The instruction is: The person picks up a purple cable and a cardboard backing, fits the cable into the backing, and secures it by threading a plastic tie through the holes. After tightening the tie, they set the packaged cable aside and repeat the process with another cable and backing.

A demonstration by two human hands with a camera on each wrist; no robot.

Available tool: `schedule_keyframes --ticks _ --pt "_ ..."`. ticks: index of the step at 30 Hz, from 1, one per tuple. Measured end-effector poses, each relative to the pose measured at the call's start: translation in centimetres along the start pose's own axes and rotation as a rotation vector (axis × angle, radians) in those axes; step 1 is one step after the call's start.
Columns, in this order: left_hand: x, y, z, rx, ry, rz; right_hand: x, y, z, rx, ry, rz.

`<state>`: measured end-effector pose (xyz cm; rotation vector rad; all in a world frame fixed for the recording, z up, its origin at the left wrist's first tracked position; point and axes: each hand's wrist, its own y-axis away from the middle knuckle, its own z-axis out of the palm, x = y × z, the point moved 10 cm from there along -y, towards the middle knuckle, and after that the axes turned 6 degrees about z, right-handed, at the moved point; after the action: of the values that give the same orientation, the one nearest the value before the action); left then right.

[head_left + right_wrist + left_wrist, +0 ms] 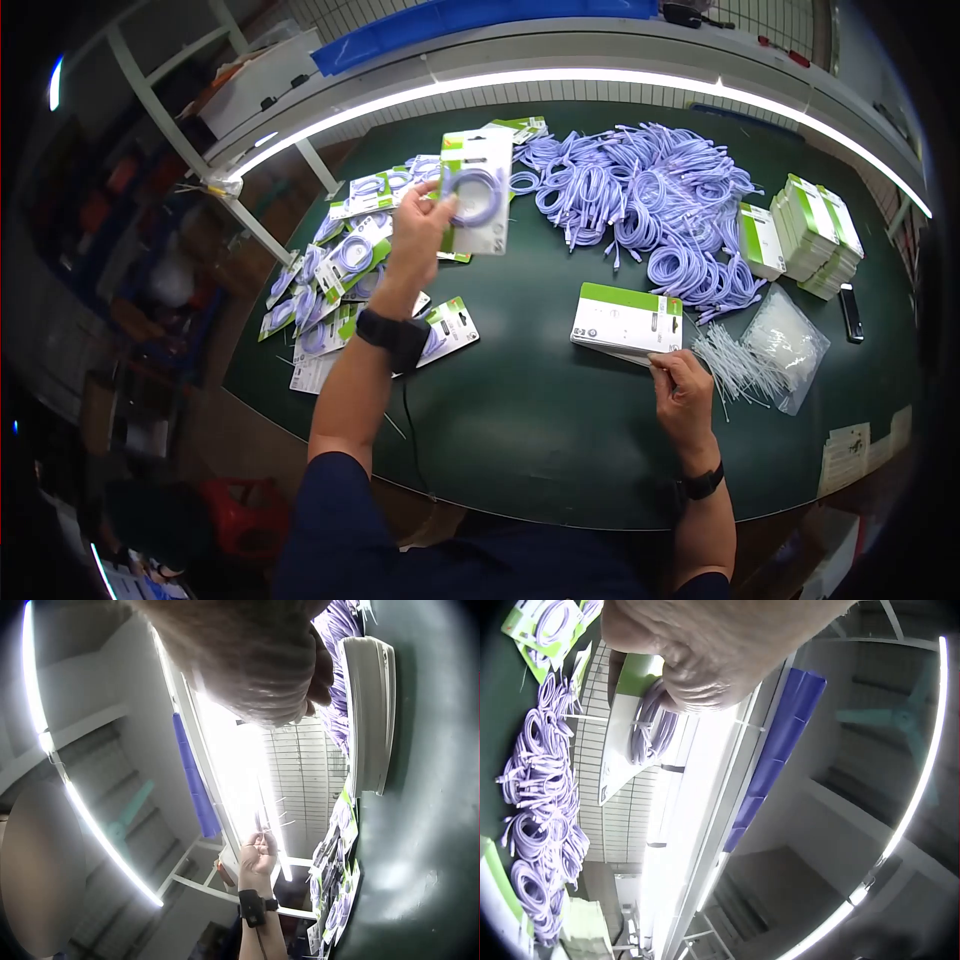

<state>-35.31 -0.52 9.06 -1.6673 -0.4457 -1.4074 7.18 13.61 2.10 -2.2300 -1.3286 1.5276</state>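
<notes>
Head view shows the most here. Closest in, the right hand is curled, thumb and forefinger pinched on the near right corner of a card stack on the desk; how many cards are caught can't be told. Just right of it, loose white ties are scattered by a clear bag. Farther out, a card with a purple coil on it is held up off the desk by the left hand, its left side pinched between thumb and fingers. Carded coils are spread untidily at the left, a big cable heap is piled toward the back, and spare cards are stacked to its right.

Trouble-wise, the raised card is gripped by one side only, so it could be bent or dropped if the pinch is loosened. Two cards might be dragged off together if too much corner is pinched. Stuff could also be knocked off the left edge, given how jumbled that pile is.

As for writing, green bands and small dark labels can be made out, but no brand can be read. Same deal with the printed sheet at the desk's right edge.
</notes>
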Motion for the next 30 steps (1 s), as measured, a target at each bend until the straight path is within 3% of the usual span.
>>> schedule_keyframes --ticks 2,4,5,7,12,18,21,23,26,28,30 --pt "1.5 -4.5 -4.4 0.116 -0.209 0.185 0.1 0.1 0.3 -0.015 0.002 0.003" --pt "1.4 -8.0 -8.9 0.239 -0.572 0.291 0.1 0.2 0.8 -0.047 0.0 -0.004" --pt "-0.2 -8.5 -10.9 0.231 -0.571 0.286 0.2 0.3 0.8 -0.046 0.002 0.004" --pt "0.0 -8.4 -12.5 0.402 -1.276 0.471 0.2 0.5 1.2 -0.07 0.017 -0.006" --pt "-3.3 -6.9 -12.7 0.293 -1.151 0.302 0.2 0.3 1.3 -0.094 0.052 -0.005" --pt "-4.2 -4.9 0.3 -0.131 -0.978 0.45 0.0 0.2 1.6 -0.102 0.038 -0.033" --pt "-2.5 -0.5 12.7 -0.443 -0.73 0.445 -0.1 0.1 1.8 -0.097 0.03 -0.034" --pt "-2.0 2.9 20.5 -0.617 -0.551 0.538 0.1 0.1 1.9 -0.112 0.03 -0.011" --pt "-2.3 6.2 29.9 -0.763 -0.574 0.659 0.3 0.2 2.0 -0.119 0.037 0.005" --pt "-5.1 5.7 35.5 -0.849 -0.65 0.602 0.4 0.1 1.6 -0.098 0.045 0.02" --pt "-7.9 4.6 37.6 -0.947 -0.714 0.542 0.3 -0.2 1.8 -0.111 0.049 0.016"
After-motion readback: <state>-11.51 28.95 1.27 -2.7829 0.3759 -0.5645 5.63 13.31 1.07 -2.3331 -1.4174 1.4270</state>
